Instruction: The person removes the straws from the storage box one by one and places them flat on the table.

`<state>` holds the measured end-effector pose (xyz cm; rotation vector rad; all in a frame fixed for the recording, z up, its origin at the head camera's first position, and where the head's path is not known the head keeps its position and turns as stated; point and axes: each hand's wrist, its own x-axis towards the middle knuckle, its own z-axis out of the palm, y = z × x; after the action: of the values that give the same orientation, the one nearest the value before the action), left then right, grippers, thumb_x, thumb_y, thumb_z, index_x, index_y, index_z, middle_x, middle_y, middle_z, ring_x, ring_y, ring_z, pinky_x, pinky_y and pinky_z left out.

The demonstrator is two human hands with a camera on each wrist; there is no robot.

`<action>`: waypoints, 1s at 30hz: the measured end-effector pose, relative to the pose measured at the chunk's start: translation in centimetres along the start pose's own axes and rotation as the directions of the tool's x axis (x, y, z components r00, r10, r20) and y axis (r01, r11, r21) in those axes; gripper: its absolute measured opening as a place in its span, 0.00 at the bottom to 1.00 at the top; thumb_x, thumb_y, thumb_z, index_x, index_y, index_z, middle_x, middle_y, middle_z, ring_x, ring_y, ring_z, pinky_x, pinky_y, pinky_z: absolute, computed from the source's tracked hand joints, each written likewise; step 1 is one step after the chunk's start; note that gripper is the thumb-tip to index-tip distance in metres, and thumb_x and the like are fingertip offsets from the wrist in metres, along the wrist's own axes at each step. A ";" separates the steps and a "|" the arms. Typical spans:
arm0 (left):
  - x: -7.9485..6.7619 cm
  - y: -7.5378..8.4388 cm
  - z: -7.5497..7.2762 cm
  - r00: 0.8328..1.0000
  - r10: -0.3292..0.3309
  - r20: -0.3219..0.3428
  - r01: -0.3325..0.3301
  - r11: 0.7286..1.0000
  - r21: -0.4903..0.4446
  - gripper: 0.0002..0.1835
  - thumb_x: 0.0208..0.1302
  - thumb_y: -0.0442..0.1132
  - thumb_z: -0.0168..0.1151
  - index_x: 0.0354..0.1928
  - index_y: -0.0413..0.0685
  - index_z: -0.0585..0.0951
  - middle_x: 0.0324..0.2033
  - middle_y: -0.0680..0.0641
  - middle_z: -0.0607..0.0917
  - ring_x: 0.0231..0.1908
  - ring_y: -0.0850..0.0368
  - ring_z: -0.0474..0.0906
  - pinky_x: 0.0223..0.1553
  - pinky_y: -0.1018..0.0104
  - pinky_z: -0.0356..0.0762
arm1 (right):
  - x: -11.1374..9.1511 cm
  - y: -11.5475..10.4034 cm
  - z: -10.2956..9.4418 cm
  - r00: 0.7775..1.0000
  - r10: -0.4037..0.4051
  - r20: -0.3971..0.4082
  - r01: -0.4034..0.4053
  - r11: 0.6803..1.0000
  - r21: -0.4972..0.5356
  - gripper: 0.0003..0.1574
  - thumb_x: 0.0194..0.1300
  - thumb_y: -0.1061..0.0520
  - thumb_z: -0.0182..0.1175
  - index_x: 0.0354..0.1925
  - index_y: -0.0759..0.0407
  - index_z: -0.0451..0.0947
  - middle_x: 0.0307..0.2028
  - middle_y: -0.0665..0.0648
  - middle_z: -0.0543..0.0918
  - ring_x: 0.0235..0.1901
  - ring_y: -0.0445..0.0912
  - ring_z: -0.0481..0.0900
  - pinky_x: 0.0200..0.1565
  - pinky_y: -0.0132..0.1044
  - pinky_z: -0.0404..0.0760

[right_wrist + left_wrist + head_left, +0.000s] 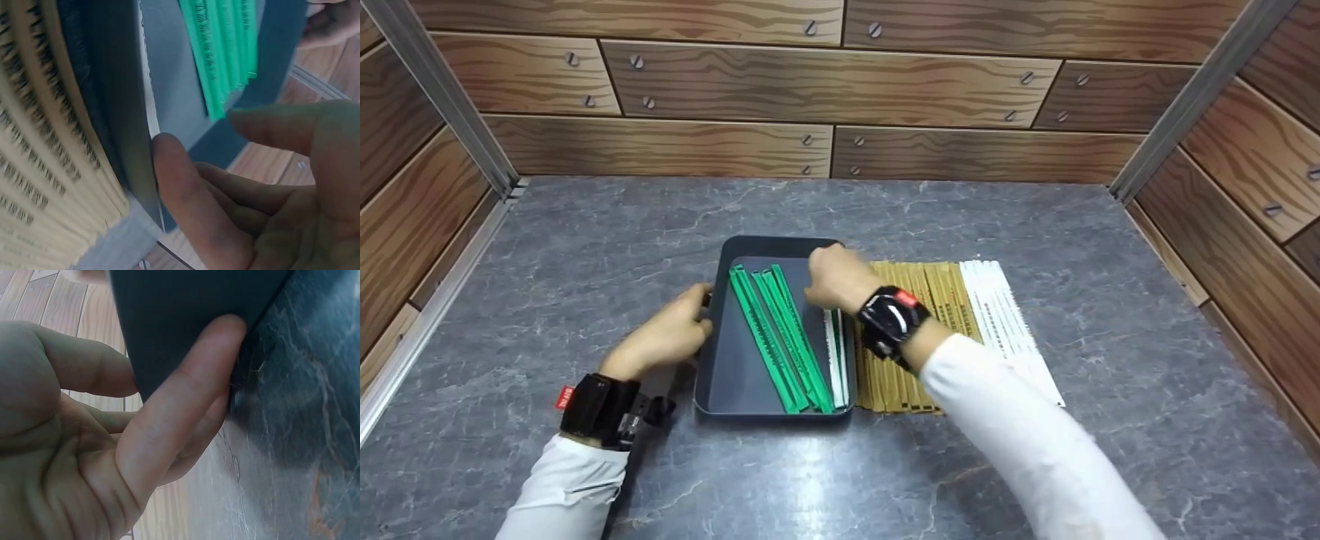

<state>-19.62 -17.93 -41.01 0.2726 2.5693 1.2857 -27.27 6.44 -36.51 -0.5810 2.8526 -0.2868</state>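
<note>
A dark grey tray (776,246) holds several long green wrapped straws (780,337) lying aslant. White wrapped straws (840,367) lie along its right wall, with a sliver of green between them. My left hand (667,330) is at the tray's left side; in the left wrist view its fairly straight fingers touch the dark outer wall (169,320). Over the tray's far right part is my right hand (844,277). The right wrist view shows nothing pinched in it: one fingertip (169,146) is at the white edge beside the wall, the opposite finger apart from it.
Right of the tray lies a row of brown printed wrapped straws (915,337), close against its wall. A row of white wrapped straws (1005,330) continues beyond them. Wood-patterned panels (832,82) enclose the grey marbled tabletop (607,225) at the back and sides.
</note>
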 end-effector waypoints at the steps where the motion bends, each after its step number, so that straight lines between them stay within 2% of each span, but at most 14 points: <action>1: 0.0 0.0 0.0 1.000 -0.001 0.001 0.001 1.000 0.001 0.34 0.70 0.25 0.45 0.77 0.26 0.53 0.66 0.21 0.70 0.55 0.32 0.79 0.36 0.55 0.90 | 0.2 -0.2 0.3 1.000 0.002 0.006 -0.002 1.000 -0.031 0.15 0.58 0.61 0.64 0.20 0.54 0.69 0.29 0.59 0.82 0.28 0.51 0.79 0.30 0.44 0.85; 4: 0.0 0.1 0.1 1.000 -0.006 0.001 0.006 1.000 -0.007 0.34 0.70 0.25 0.45 0.77 0.27 0.53 0.66 0.22 0.69 0.54 0.32 0.79 0.35 0.55 0.90 | 0.7 -0.9 1.0 1.000 0.019 0.015 -0.017 0.995 -0.100 0.03 0.56 0.63 0.65 0.29 0.60 0.79 0.43 0.65 0.87 0.41 0.57 0.85 0.42 0.51 0.89; 7: 0.0 0.1 0.2 1.000 -0.009 0.002 0.009 1.000 -0.019 0.34 0.70 0.25 0.45 0.77 0.27 0.54 0.67 0.22 0.69 0.54 0.33 0.79 0.35 0.56 0.90 | 1.0 -1.4 1.5 1.000 0.019 0.023 -0.016 0.992 -0.125 0.05 0.57 0.66 0.64 0.34 0.62 0.84 0.44 0.65 0.88 0.42 0.57 0.87 0.42 0.49 0.90; 11: -0.1 0.0 0.2 1.000 -0.018 0.006 0.018 0.999 -0.033 0.34 0.70 0.25 0.45 0.77 0.28 0.53 0.68 0.23 0.68 0.53 0.33 0.80 0.35 0.55 0.90 | 1.5 -2.0 2.1 0.999 0.032 0.021 -0.029 0.993 -0.116 0.07 0.60 0.67 0.62 0.35 0.62 0.86 0.45 0.64 0.88 0.43 0.55 0.87 0.42 0.49 0.90; 13: -0.1 -0.1 0.2 1.000 -0.013 0.006 0.013 1.000 -0.025 0.34 0.70 0.25 0.44 0.77 0.27 0.54 0.68 0.23 0.68 0.54 0.33 0.79 0.39 0.52 0.90 | 1.8 -2.2 2.2 0.999 0.048 0.026 -0.044 0.993 -0.110 0.06 0.60 0.67 0.62 0.35 0.61 0.85 0.45 0.64 0.88 0.42 0.54 0.86 0.43 0.49 0.90; 15: -0.1 -0.1 0.2 1.000 0.005 0.001 -0.005 1.000 0.001 0.34 0.69 0.25 0.45 0.76 0.25 0.54 0.67 0.23 0.69 0.57 0.32 0.78 0.47 0.49 0.88 | 2.0 -2.3 2.4 0.997 0.062 0.036 -0.058 0.993 -0.101 0.04 0.60 0.67 0.63 0.33 0.61 0.84 0.45 0.63 0.88 0.40 0.53 0.85 0.42 0.49 0.90; 17: 0.0 -0.2 0.2 1.000 0.012 0.000 -0.012 1.000 0.003 0.34 0.69 0.25 0.44 0.76 0.24 0.54 0.67 0.22 0.69 0.58 0.31 0.77 0.49 0.47 0.88 | 2.3 -2.3 2.5 0.996 0.074 0.045 -0.070 0.993 -0.091 0.04 0.59 0.67 0.63 0.30 0.61 0.82 0.43 0.62 0.88 0.37 0.51 0.82 0.40 0.48 0.89; 19: 0.0 -0.2 0.1 1.000 0.020 0.000 -0.020 1.000 0.001 0.33 0.69 0.25 0.44 0.75 0.23 0.54 0.66 0.22 0.69 0.60 0.31 0.76 0.48 0.49 0.88 | 2.5 -2.2 2.5 0.995 0.082 0.052 -0.078 0.994 -0.076 0.06 0.58 0.67 0.64 0.27 0.59 0.80 0.41 0.61 0.87 0.35 0.50 0.79 0.37 0.45 0.88; 20: 0.0 -0.2 0.1 1.000 0.013 0.003 -0.013 1.000 -0.012 0.33 0.69 0.25 0.44 0.76 0.24 0.54 0.66 0.22 0.69 0.58 0.31 0.77 0.44 0.50 0.89 | 2.5 -2.1 2.5 0.995 0.087 0.050 -0.084 0.994 -0.067 0.07 0.57 0.67 0.64 0.26 0.58 0.78 0.40 0.61 0.87 0.34 0.50 0.79 0.35 0.43 0.87; 23: 0.0 -0.2 0.1 1.000 -0.004 0.009 0.004 0.999 -0.040 0.34 0.69 0.25 0.43 0.76 0.25 0.53 0.66 0.22 0.69 0.55 0.32 0.79 0.35 0.55 0.90 | 2.7 -1.7 2.3 0.992 0.110 0.059 -0.109 0.994 -0.013 0.10 0.54 0.68 0.67 0.23 0.57 0.77 0.38 0.63 0.87 0.30 0.50 0.84 0.27 0.38 0.86; 26: 0.0 -0.2 0.1 1.000 -0.002 0.008 0.003 0.999 -0.040 0.34 0.69 0.24 0.44 0.76 0.25 0.53 0.66 0.22 0.69 0.55 0.33 0.79 0.35 0.55 0.90 | 2.8 -1.3 2.1 0.988 0.133 0.079 -0.139 0.987 0.079 0.09 0.51 0.69 0.68 0.22 0.60 0.77 0.34 0.67 0.88 0.22 0.51 0.87 0.19 0.35 0.86; 30: 0.0 -0.1 0.0 1.000 0.013 0.000 -0.013 1.000 -0.019 0.33 0.69 0.24 0.44 0.76 0.25 0.54 0.65 0.22 0.70 0.55 0.33 0.79 0.38 0.55 0.90 | 2.5 -0.7 1.5 0.985 0.136 0.106 -0.155 0.969 0.194 0.07 0.51 0.70 0.62 0.22 0.62 0.77 0.23 0.67 0.87 0.12 0.49 0.83 0.14 0.35 0.83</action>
<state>-19.62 -17.97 -41.13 0.2859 2.5572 1.3141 -28.93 4.58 -38.26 -0.3342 2.7164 -0.5029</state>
